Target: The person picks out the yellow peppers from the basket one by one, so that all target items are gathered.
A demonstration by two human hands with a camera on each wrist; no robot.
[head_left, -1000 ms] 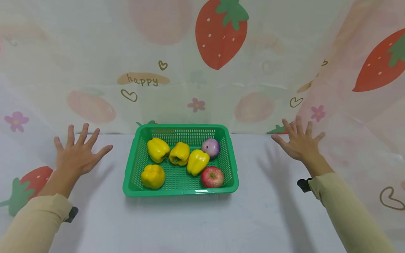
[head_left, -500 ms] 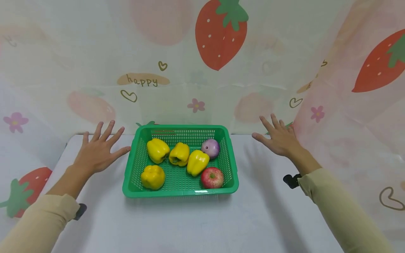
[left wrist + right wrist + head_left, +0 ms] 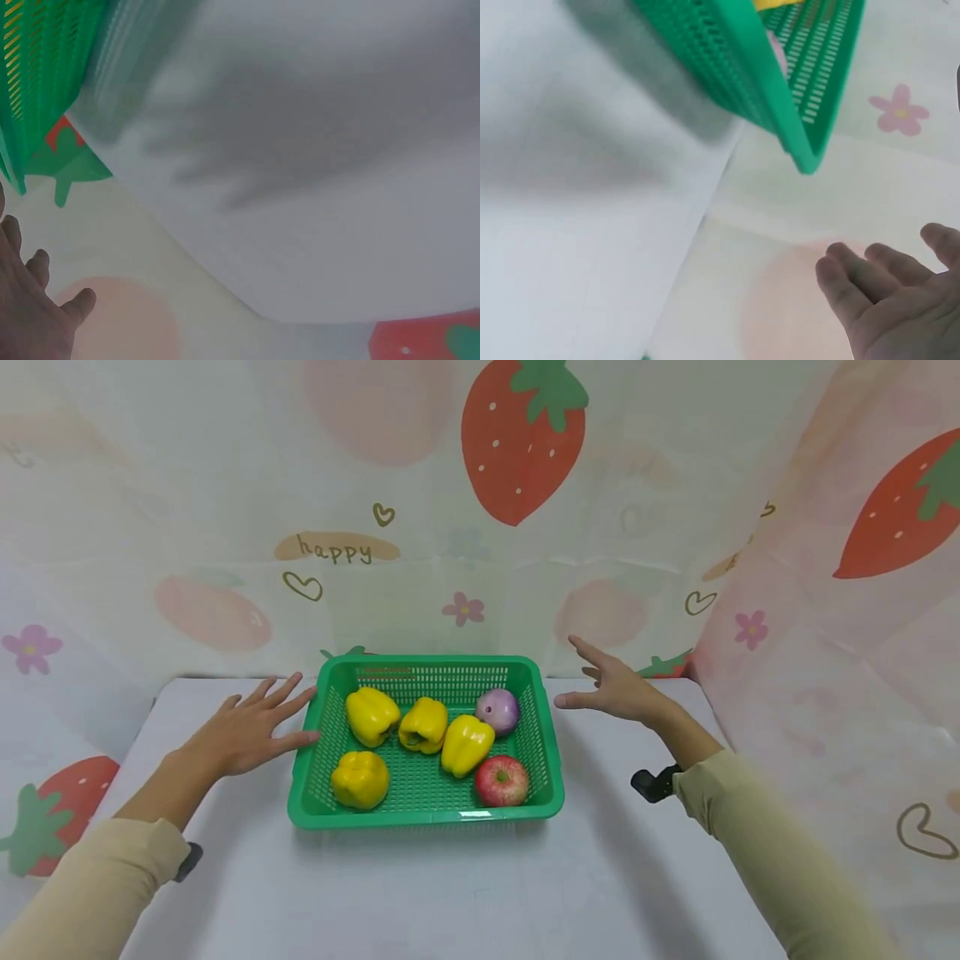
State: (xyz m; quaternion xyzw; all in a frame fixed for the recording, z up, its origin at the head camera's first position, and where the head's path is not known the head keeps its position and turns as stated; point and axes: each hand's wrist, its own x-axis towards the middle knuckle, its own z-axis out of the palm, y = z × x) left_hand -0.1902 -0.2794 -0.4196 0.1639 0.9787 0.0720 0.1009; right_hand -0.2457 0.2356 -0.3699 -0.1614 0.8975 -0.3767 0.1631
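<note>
A green plastic basket (image 3: 427, 817) rests on the white table in the head view. Inside it lie several yellow bell peppers (image 3: 360, 779), a red apple (image 3: 502, 781) at the front right and a round purple vegetable (image 3: 498, 711) behind the apple. At the basket's left side my left hand (image 3: 243, 735) is spread, its fingertips overlapping the rim in this view. My right hand (image 3: 618, 689) is held off the basket's right side, fingers extended and thumb pointing at the rim. Both hands hold nothing. In the right wrist view, the right hand (image 3: 900, 300) shows its palm, below the basket's corner.
A white-covered table (image 3: 480, 893) carries the basket. Behind it hangs a pale cloth (image 3: 480, 568) printed with strawberries, hearts and flowers, which also hangs along the right side. Dark wrist straps show at both sleeves.
Both hands have moved inward from the sides toward the basket, the left to the right and the right to the left. The right hand has turned edge-on. The basket and its contents stay put.
</note>
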